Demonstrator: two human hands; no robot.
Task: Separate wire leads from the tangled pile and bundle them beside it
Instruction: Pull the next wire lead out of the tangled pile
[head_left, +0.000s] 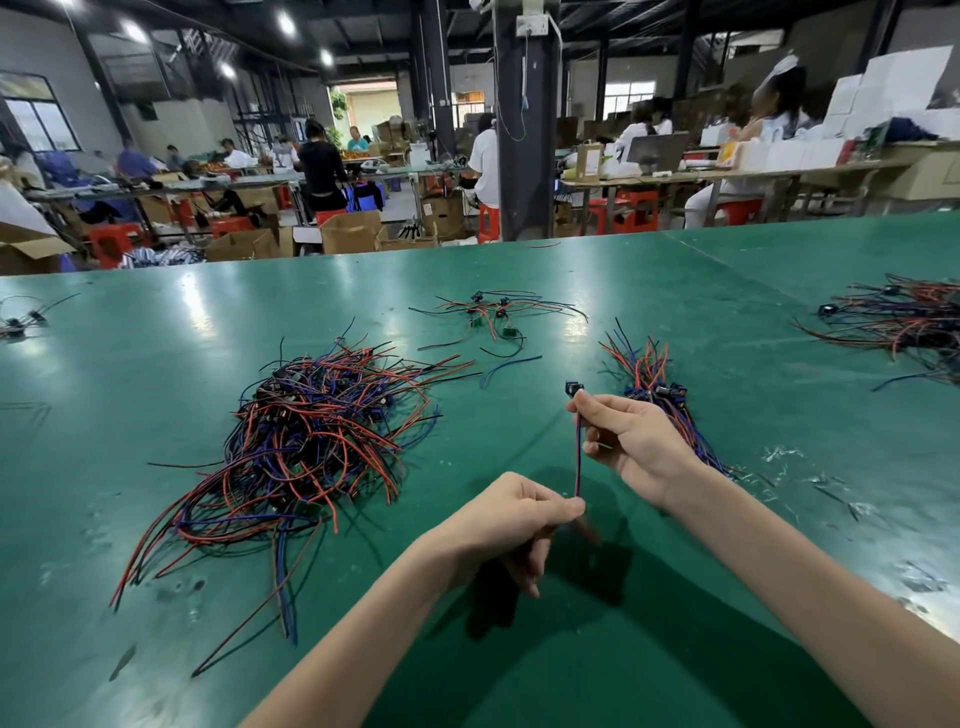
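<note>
- The person is holding one wire lead (577, 457) upright between both hands, above the green table (156, 322). I take it they are pulling it straight so that it will lie flat with the others.
- The right hand (628, 441) is pinching the top of the lead just below its small black plug (573, 387), with the other fingers loosely curled.
- The left hand (514, 519) is pinching the bottom end between thumb and fingertips, and the rest of the hand is folded in underneath.
- The tangled pile (311, 447) is lying at about ten o'clock from the hands, well apart from them, with red, blue and black strands splaying out in all directions.
- The sorted bundle (654, 384) is sitting at one o'clock, just behind the right hand, with its plugs gathered at one end. It looks like that is where this lead is heading.
- A few loose leads (493, 317) are lying at twelve o'clock, further up the table.
</note>
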